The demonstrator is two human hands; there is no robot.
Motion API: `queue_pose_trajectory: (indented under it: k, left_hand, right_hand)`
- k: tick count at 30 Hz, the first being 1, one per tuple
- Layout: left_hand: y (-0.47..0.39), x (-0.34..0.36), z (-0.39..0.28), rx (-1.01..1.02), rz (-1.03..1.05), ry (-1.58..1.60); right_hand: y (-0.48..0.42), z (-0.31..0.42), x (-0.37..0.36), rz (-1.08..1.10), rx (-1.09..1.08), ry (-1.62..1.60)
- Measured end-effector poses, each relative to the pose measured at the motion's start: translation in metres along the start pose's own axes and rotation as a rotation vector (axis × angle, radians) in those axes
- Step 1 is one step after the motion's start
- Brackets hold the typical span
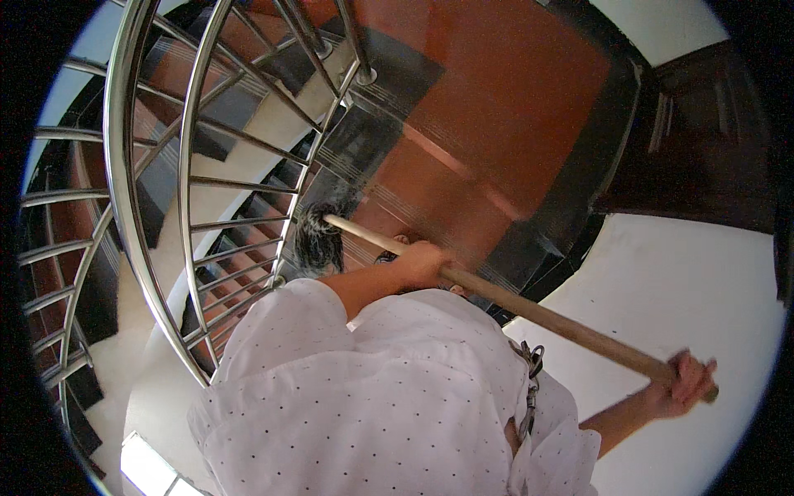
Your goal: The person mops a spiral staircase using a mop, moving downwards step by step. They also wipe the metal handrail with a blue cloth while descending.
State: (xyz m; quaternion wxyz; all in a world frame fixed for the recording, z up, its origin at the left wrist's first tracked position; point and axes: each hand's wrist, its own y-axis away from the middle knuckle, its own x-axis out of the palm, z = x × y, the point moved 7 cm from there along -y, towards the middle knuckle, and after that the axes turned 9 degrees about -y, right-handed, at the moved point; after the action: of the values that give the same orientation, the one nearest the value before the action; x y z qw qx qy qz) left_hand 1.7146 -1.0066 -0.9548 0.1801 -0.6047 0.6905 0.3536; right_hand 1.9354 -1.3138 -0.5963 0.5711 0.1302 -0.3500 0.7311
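Observation:
A string mop has a long wooden handle that slants from upper left to lower right across my body. Its dark, stringy mop head rests low at the left, beside the foot of the metal railing. My left hand is closed around the handle's middle part. Near the handle's top end at the right, my right hand grips it. Which arm is which is judged from the picture's sides. Part of my feet shows under the handle, mostly hidden by my shirt.
A curved stainless steel railing runs along the left, with stairs of dark and reddish stone beyond it. The reddish landing floor has black borders. A dark wooden door and a white wall stand at the right.

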Motion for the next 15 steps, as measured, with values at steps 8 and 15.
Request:
queue_pose_trajectory:
  k: [8,15]
  left_hand:
    - [-0.11,0.009,-0.138,0.368,-0.067,0.032]
    - [-0.145,0.021,-0.036,0.133,-0.072,-0.259]
  right_hand:
    - [0.029,0.118,0.033,0.073,-0.236,-0.066]
    - [0.073,0.006,0.022,0.054,-0.027,0.193]
